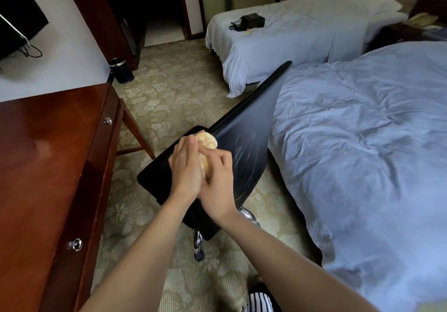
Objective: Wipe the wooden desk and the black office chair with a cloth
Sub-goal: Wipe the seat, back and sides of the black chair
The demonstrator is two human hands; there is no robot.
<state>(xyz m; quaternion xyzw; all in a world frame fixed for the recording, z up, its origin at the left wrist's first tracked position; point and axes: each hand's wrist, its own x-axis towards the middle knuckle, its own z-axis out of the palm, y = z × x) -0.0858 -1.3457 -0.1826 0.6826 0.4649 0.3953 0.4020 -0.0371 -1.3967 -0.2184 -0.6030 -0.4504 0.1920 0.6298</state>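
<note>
Yellow cloth (207, 150) — bunched, gripped over streaked black chair (244, 147).

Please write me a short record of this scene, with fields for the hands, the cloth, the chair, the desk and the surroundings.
left hand: fingers curled round the crumpled cream-yellow cloth
right hand: grips the same cloth from the other side
cloth: bunched between both hands, above the chair seat; contact unclear
black office chair: beside the near pale-covered bed, streaks on its backrest
glossy reddish-brown wooden desk: left of the chair, two metal drawer knobs
surroundings: second bed with small black bag; patterned carpet
</note>
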